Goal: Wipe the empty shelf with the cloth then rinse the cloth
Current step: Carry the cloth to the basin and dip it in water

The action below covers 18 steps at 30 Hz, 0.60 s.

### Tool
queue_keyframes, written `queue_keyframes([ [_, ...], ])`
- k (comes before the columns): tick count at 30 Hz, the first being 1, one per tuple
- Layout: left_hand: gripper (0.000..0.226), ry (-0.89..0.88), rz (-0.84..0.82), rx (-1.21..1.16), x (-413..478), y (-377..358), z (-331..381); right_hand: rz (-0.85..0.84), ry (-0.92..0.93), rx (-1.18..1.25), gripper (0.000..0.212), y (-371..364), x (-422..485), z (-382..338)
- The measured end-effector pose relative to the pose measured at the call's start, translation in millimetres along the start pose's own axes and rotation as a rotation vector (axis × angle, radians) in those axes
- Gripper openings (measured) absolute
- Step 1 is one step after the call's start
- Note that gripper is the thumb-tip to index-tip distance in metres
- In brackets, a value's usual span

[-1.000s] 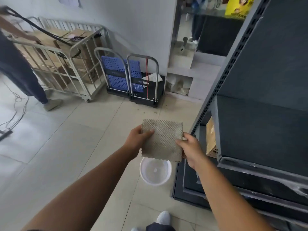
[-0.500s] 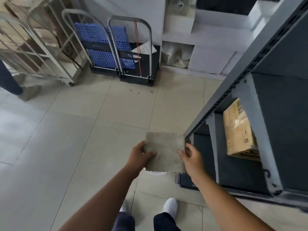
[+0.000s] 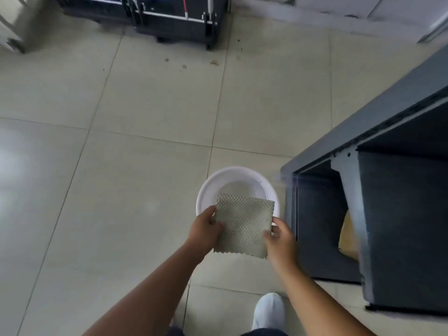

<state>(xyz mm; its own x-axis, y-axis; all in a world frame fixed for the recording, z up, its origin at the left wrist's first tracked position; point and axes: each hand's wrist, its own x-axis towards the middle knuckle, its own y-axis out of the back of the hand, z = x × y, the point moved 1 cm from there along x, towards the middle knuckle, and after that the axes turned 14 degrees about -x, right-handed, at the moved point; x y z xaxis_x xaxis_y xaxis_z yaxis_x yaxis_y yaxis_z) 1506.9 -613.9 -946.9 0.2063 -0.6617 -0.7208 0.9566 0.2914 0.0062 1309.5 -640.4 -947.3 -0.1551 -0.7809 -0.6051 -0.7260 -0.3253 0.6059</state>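
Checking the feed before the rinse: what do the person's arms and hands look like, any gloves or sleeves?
Both forearms are bare, with no sleeves in view. The left hand and right hand wear no gloves; no rings, watch or bands are visible.

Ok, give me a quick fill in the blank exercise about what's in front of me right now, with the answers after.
1. The cloth is held by ____ hands.
2. The white basin stands on the ____.
3. The cloth hangs above the ____.
4. The dark shelf unit stands to the person's ____.

Missing words: both; floor; basin; right
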Motion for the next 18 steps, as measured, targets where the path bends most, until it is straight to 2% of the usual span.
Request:
queue_keyframes([
  [6,0.047,0.115,0.096,-0.055,152.5,-13.0,-104.0,0.035,-0.031,-0.139,0.028,-106.1,132.6,61.7],
  [10,0.052,0.103,0.162,-0.007,229.1,-26.4,-149.9,0.067,-0.017,-0.248,0.026,-157.0,202.1,97.8],
  [14,0.046,0.098,0.195,0.035,259.5,-35.6,-170.0,0.041,-0.034,-0.278,0.027,-189.4,238.6,121.8],
  [18,0.057,0.133,0.152,0.025,252.7,-26.1,-161.5,0.022,-0.020,-0.323,0.041,-184.3,232.8,119.0],
])
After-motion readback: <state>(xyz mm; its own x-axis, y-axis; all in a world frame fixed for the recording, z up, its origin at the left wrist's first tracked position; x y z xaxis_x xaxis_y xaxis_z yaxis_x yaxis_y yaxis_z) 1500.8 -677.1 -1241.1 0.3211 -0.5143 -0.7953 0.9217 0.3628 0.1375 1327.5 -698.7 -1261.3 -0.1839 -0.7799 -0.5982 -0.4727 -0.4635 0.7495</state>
